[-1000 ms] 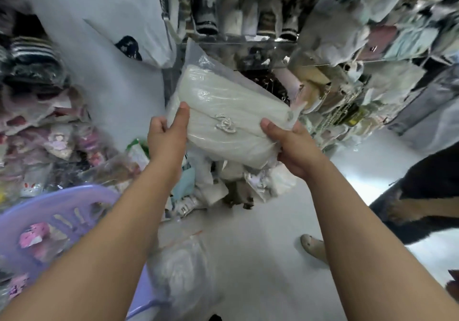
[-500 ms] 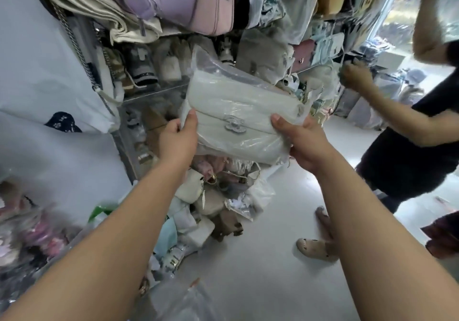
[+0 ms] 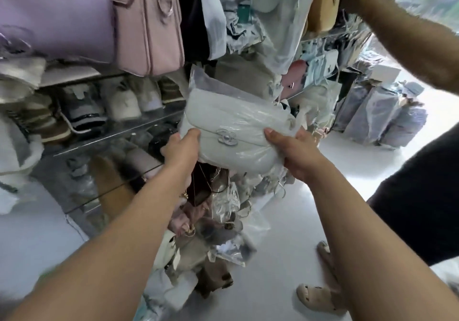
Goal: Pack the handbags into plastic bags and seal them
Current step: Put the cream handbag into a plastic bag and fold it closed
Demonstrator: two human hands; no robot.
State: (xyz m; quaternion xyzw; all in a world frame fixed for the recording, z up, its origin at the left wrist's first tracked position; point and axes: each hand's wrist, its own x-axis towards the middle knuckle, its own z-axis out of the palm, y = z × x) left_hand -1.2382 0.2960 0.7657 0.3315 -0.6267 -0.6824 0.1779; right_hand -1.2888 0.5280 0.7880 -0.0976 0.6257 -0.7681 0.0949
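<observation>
A white handbag (image 3: 231,119) with a silver clasp sits inside a clear plastic bag (image 3: 203,82), held up in front of the shelves. My left hand (image 3: 182,146) grips its lower left edge, thumb on the front. My right hand (image 3: 295,151) grips its lower right end, thumb across the front. The bag's open plastic mouth sticks up above the handbag's top left.
Glass shelves (image 3: 119,131) at left carry shoes, with lilac and pink handbags (image 3: 146,22) above. A heap of bagged handbags (image 3: 213,233) lies on the white floor. Another person in black (image 3: 419,196) stands at right, arm (image 3: 407,27) raised, sandalled feet (image 3: 320,298) near.
The view has tilted upward from the floor to the shelves. Both hands have lifted the bagged handbag higher with the same grip. The other person's arm has risen to the top right.
</observation>
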